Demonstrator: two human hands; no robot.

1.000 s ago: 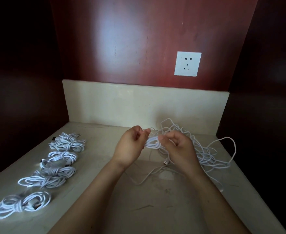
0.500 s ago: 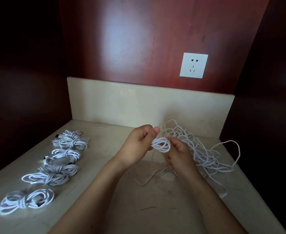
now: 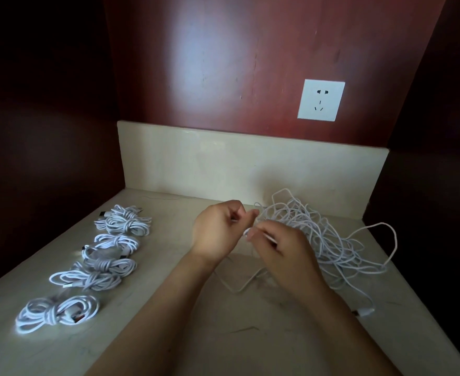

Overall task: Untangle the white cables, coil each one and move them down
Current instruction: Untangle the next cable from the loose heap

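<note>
A loose tangle of white cables (image 3: 329, 237) lies on the beige counter (image 3: 250, 335) at the right, near the back wall. My left hand (image 3: 218, 232) and my right hand (image 3: 283, 248) meet just left of the tangle, above the counter. Both have curled fingers pinching a white cable (image 3: 246, 232), which is mostly hidden between them. A slack strand (image 3: 239, 287) of it droops onto the counter below my hands. Several coiled white cables lie in a row at the left, from the far one (image 3: 125, 221) to the nearest one (image 3: 57, 313).
A white wall socket (image 3: 321, 100) sits on the red-brown back panel above a beige backsplash (image 3: 223, 164). Dark side walls close in the counter left and right. A cable plug (image 3: 364, 312) lies near the right edge.
The small coil seen between my fingers earlier is now mostly covered by my hands. My right hand has turned over it, and both hands blur with motion.
</note>
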